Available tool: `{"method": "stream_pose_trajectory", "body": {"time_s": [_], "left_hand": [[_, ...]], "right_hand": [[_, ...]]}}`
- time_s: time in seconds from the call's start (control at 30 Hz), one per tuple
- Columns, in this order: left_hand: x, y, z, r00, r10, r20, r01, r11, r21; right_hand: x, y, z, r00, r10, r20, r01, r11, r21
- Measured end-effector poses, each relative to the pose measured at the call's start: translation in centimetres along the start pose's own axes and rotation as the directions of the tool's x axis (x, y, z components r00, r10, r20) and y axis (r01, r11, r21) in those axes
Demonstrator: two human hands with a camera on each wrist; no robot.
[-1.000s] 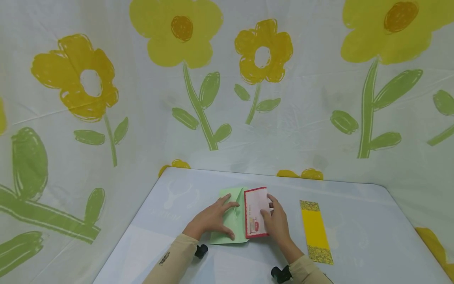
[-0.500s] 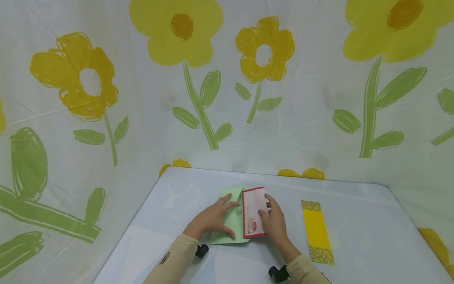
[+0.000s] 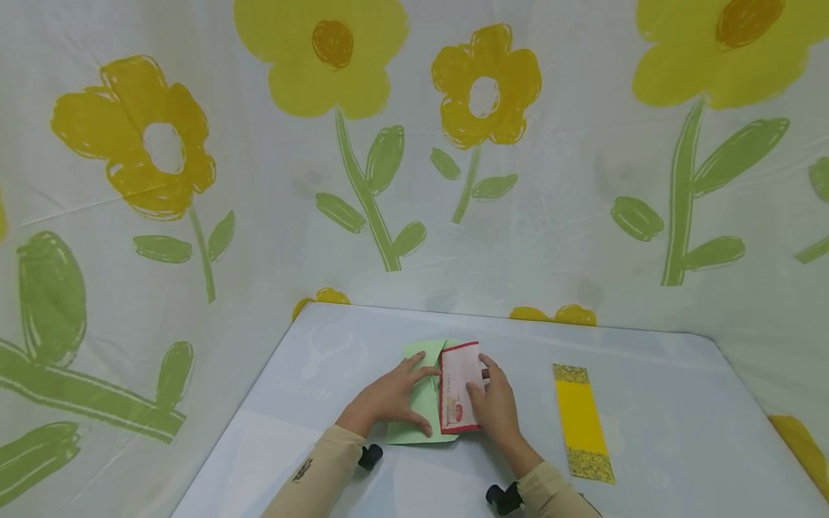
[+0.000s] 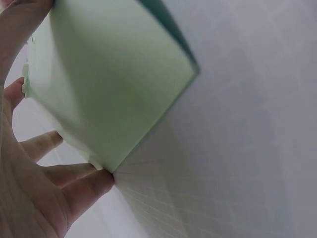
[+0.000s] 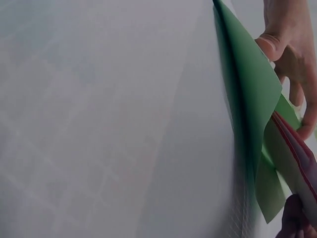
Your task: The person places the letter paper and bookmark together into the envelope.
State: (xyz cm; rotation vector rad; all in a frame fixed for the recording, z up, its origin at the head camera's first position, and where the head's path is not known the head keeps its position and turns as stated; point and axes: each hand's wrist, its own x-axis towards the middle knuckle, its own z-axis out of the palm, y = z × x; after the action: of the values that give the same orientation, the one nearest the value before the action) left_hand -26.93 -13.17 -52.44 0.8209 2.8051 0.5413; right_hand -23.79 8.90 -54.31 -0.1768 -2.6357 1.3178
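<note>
A pale green paper envelope (image 3: 424, 406) lies under my left hand (image 3: 387, 394), whose spread fingers and thumb hold it at its edges. In the left wrist view, the envelope (image 4: 119, 79) tilts up from the table, with fingertips right at its lower corner. My right hand (image 3: 497, 406) pinches a pinkish-white card (image 3: 458, 381) with a red border and a small printed picture, its left edge over the envelope's right side. The right wrist view has the card (image 5: 292, 158) tucked between the green paper flaps; only part of the right hand shows there.
A yellow strip of card (image 3: 583, 417) with patterned gold ends lies to the right of my right hand. The white table (image 3: 673, 403) stands against a flower-printed cloth (image 3: 550, 237). A black wrist camera (image 3: 370, 457) sits at the left cuff.
My right hand has moved the card a little leftward, farther over the envelope. The left hand keeps its place on the envelope. The head view has shifted slightly.
</note>
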Motion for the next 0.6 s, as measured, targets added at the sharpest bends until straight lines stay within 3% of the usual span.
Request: {"method": "stream_pose_trajectory", "body": {"time_s": [0.33, 0.6], "left_hand": [[0.2, 0.0, 0.2, 1.0, -0.026, 0.009, 0.026, 1.0, 0.016], [0.2, -0.1, 0.3, 0.999, -0.032, 0.004, 0.032, 0.999, 0.011]], "right_hand": [[-0.1, -0.1, 0.9, 1.0, -0.009, -0.003, 0.009, 1.0, -0.023], [-0.2, 0.1, 1.4, 0.997, -0.074, 0.019, 0.074, 0.997, 0.001]]}}
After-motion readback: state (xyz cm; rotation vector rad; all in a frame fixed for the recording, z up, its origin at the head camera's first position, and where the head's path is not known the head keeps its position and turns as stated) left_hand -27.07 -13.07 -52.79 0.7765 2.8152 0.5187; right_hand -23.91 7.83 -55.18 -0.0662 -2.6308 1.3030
